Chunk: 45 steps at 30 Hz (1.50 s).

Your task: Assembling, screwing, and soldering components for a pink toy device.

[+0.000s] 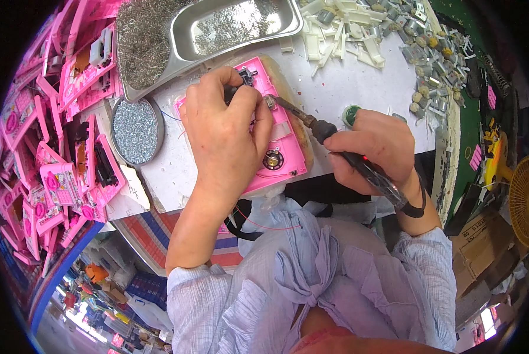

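A pink plastic toy housing [291, 150] lies on the worktable, its inner side up, with a small round speaker [273, 159] near its front end. My left hand [226, 130] is over the housing, fingers closed in a pinch beside a small dark part [248, 75]. What those fingertips hold is mostly hidden by the hand. In my right hand [376, 147] is a soldering iron [368, 171], gripped around its black handle. Its tip reaches a small metal part [270, 101] on the housing, close to my left fingers. A thin red wire [267, 226] trails over the front edge.
Pink housings [58, 183] pile up at left. A round dish of screws [137, 131] stands beside a metal tray [235, 50] of small metal pieces. White plastic parts [341, 29] and small motors [430, 76] lie at far right. A small green-filled pot [350, 115] sits behind my right hand.
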Each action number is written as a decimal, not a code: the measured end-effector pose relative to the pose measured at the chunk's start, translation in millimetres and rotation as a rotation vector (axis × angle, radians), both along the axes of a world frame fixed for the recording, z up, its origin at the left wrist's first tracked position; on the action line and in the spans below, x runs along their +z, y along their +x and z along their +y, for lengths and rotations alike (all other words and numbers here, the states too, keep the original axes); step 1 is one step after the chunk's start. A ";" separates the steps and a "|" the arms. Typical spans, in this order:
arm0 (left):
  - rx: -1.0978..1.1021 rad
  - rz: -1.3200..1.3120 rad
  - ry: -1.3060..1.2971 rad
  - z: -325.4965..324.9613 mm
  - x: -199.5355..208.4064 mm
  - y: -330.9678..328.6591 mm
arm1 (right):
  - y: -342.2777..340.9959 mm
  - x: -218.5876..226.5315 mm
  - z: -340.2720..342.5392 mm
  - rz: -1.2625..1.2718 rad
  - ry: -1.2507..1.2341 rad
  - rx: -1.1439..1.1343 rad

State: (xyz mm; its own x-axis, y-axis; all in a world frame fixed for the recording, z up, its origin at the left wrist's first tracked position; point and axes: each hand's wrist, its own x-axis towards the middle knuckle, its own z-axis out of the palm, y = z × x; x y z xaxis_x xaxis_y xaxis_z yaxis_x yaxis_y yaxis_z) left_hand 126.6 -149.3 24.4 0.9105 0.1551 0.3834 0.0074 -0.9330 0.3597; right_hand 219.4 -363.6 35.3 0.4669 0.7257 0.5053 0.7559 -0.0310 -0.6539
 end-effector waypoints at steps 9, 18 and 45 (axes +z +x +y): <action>0.005 0.005 -0.001 -0.8 -0.1 0.5 | 4.9 -1.7 -3.6 0.010 0.062 0.026; 0.005 -0.004 0.021 -0.5 0.4 -0.2 | 2.8 1.6 -3.6 0.050 0.025 -0.019; 0.010 -0.006 0.006 -1.9 2.2 3.4 | 10.0 2.5 0.3 0.057 -0.021 0.138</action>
State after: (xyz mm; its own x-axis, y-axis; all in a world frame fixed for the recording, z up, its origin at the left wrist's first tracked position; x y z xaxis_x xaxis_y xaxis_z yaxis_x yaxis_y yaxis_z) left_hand 130.0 -151.1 26.6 0.9067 0.1617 0.3895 0.0147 -0.9352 0.3539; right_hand 229.4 -363.3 37.8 0.3895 0.7951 0.4648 0.7154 0.0567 -0.6964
